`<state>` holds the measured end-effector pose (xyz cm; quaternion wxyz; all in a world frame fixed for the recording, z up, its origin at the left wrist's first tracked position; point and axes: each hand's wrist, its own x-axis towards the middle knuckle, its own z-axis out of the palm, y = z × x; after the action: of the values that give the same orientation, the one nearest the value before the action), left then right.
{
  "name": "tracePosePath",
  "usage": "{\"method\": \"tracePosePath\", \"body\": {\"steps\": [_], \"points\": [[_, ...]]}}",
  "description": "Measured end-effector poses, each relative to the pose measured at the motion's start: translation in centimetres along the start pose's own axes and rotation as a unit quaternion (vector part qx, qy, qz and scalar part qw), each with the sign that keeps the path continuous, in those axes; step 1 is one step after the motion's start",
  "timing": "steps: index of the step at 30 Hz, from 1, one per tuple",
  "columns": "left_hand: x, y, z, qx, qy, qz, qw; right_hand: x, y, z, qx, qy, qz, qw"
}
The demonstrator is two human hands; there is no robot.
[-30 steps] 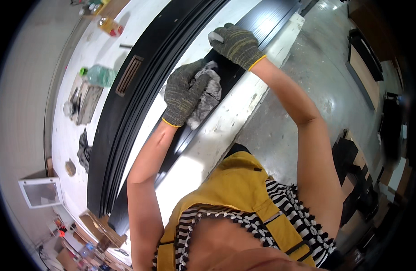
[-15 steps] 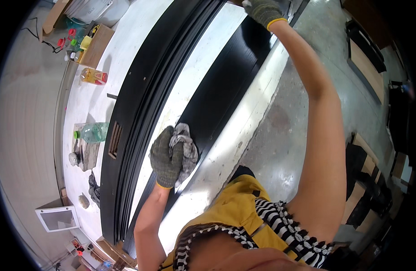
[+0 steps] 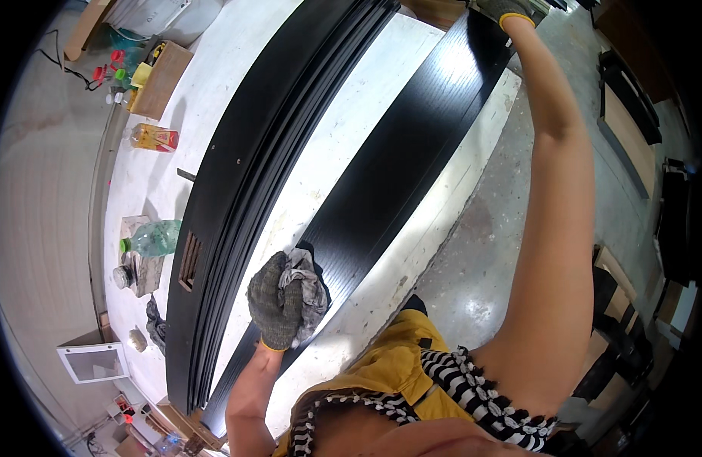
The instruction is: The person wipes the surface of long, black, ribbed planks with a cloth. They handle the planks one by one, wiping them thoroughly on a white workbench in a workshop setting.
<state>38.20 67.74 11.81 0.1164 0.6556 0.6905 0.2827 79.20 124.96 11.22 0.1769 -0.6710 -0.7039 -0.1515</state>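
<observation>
You are standing at a long white workbench (image 3: pixel 214 99) in a workshop with a grey concrete floor (image 3: pixel 503 251), and the only view here is the one from your head, looking down past your yellow apron (image 3: pixel 389 365) and striped top.

A long black board (image 3: pixel 412 152) lies flat along the near side of the bench, running from close to your body up toward the top of the picture. Beside it, further from you, a stack of black strips (image 3: pixel 244 190) lies along the bench, with a bare band of white surface between the two.

Your left hand (image 3: pixel 276 301), in a grey knitted glove with a yellow cuff, is clenched around a crumpled grey rag (image 3: pixel 309 282). The rag is pressed onto the near end of the black board, just at its left edge.

Your right arm stretches far up along the board. Your right hand (image 3: pixel 502 7), also gloved, sits at the far end of the board at the very top edge of the picture; it is cut off there, so you cannot tell whether it is gripping or just resting.

On the far side of the bench stand a green plastic bottle (image 3: pixel 151 240) lying on its side, a small orange carton (image 3: pixel 154 137) and a flat wooden block (image 3: pixel 162 80). A small white framed panel (image 3: pixel 92 362) sits low at the left.
</observation>
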Motion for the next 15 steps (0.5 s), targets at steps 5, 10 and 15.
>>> {"method": "tracePosePath", "body": {"steps": [5, 10, 15], "points": [[-0.1, -0.3, 0.1, -0.043, -0.014, -0.015, 0.999, -0.9, -0.8, -1.7, 0.061, -0.012, 0.047, 0.997], [-0.3, -0.5, 0.2, -0.034, -0.017, -0.021, 0.999, 0.7, -0.3, 0.6, -0.018, -0.049, 0.048, 0.997], [0.1, 0.2, 0.0, -0.077, -0.036, -0.043, 0.995, -0.2, 2.2, -0.3, 0.044, -0.077, 0.078, 0.993]]}}
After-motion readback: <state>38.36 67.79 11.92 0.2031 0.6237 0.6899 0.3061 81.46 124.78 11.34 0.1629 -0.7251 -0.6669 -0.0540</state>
